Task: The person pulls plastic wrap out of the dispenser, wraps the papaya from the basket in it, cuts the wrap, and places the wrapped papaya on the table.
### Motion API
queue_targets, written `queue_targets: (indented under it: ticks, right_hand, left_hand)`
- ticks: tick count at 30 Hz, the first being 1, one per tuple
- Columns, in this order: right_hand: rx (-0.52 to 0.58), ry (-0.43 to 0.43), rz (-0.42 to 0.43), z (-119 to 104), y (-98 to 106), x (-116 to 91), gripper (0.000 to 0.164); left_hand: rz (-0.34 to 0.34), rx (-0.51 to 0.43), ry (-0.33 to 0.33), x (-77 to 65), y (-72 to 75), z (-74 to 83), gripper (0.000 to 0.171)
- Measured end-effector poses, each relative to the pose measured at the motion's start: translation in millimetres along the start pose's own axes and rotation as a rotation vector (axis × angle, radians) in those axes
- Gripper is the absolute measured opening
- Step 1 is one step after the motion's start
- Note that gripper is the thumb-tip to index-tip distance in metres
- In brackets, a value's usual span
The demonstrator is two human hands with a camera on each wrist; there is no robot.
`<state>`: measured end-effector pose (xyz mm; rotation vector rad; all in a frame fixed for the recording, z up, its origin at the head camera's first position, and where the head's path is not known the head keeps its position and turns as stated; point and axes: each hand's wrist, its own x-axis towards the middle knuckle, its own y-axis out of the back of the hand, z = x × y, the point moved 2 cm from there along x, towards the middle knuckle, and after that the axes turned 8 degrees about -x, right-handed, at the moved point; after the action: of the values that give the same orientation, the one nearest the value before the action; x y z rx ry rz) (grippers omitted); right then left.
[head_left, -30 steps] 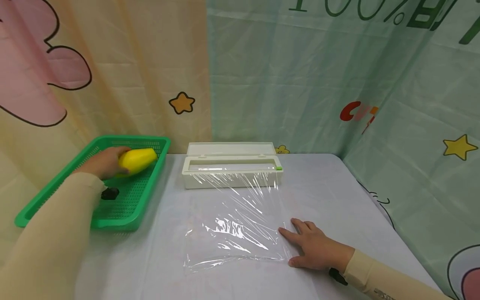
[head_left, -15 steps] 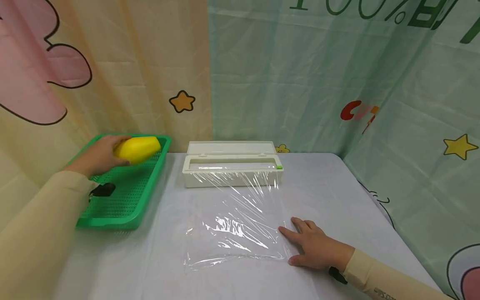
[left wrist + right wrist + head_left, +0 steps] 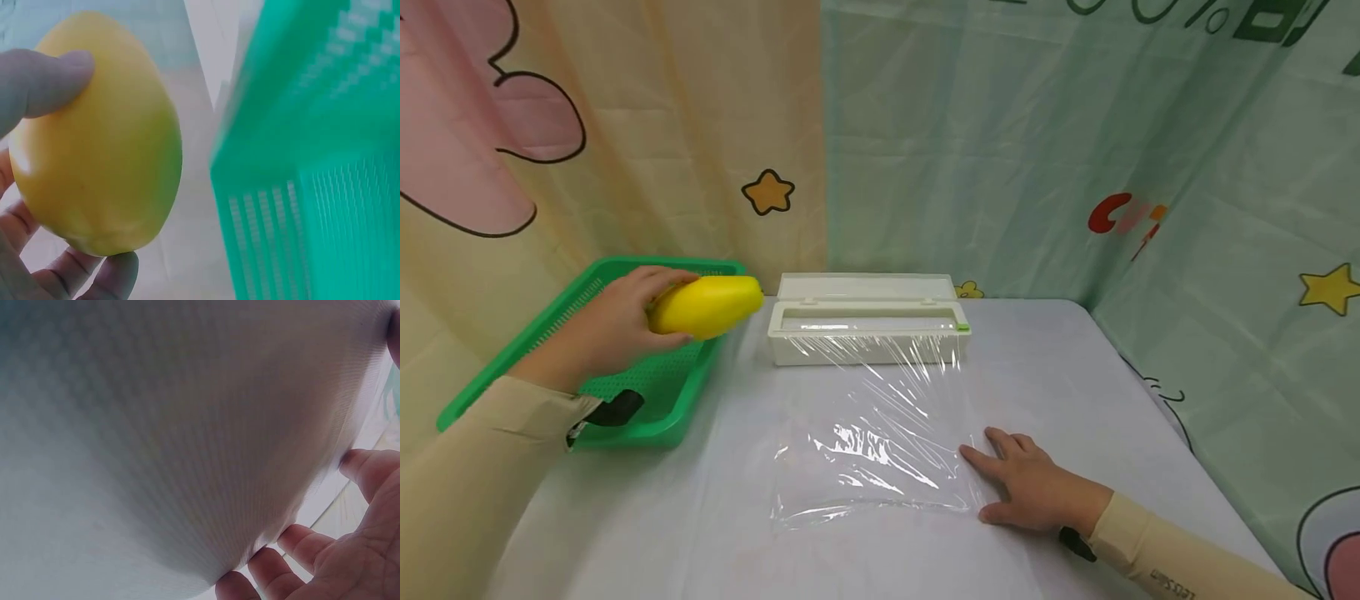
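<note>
My left hand grips a smooth yellow papaya-like fruit, held above the right side of the green basket. In the left wrist view, the thumb lies across the fruit and the fingers curl under its end. A sheet of clear plastic wrap lies flat on the white cloth, drawn out from a white wrap dispenser whose lid stands up. At the sheet's right edge, my right hand rests with fingers spread. Its fingertips press the cloth in the right wrist view.
The white-covered table extends right of the dispenser. Printed curtains hang behind the table and along its right side. A small green piece sits at the dispenser's right end.
My left hand has lifted the yellow fruit from inside the basket and carried it rightward, to the basket's right rim. My right hand stays by the wrap's edge. The head view has tilted slightly down.
</note>
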<state>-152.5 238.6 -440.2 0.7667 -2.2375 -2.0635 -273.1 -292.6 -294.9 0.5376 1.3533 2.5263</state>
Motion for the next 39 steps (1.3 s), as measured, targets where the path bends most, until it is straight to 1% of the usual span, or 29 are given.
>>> queue_targets:
  ticks: [5,9,12,20,24,27,31,35,39]
  right_hand:
    - [-0.003,0.005,0.007,2,-1,2,0.087]
    - [-0.005,0.005,0.008,3,-1,2,0.087]
    - [-0.008,0.015,0.011,3,-1,2,0.087]
    - [-0.003,0.042,0.018,0,2,1,0.088]
    - [-0.009,0.039,0.021,1,1,1,0.087]
    - [-0.012,0.030,0.017,2,0,1,0.086]
    - [-0.016,0.022,0.006,1,0,1,0.087]
    - [-0.023,0.024,0.001,0,2,1,0.088]
    - [-0.042,0.019,0.000,0,4,2,0.088]
  left_hand:
    - [-0.029,0.013,-0.055,-6.7,-27.4,29.5,0.074]
    - [-0.042,0.016,-0.094,-10.6,-52.9,47.8,0.074]
    - [-0.061,-0.004,-0.117,-12.0,-72.5,56.7,0.074]
    - [-0.093,-0.082,-0.195,-9.6,-125.1,70.5,0.076]
    - [-0.113,-0.119,-0.205,-7.0,-146.8,79.5,0.076]
    - [-0.140,-0.135,-0.213,-3.5,-159.9,87.1,0.075]
    - [-0.179,-0.140,-0.224,0.7,-173.7,95.8,0.075]
    - [-0.204,-0.145,-0.217,3.7,-184.4,100.6,0.075]
    - [-0.230,-0.164,-0.201,5.9,-192.2,102.7,0.076]
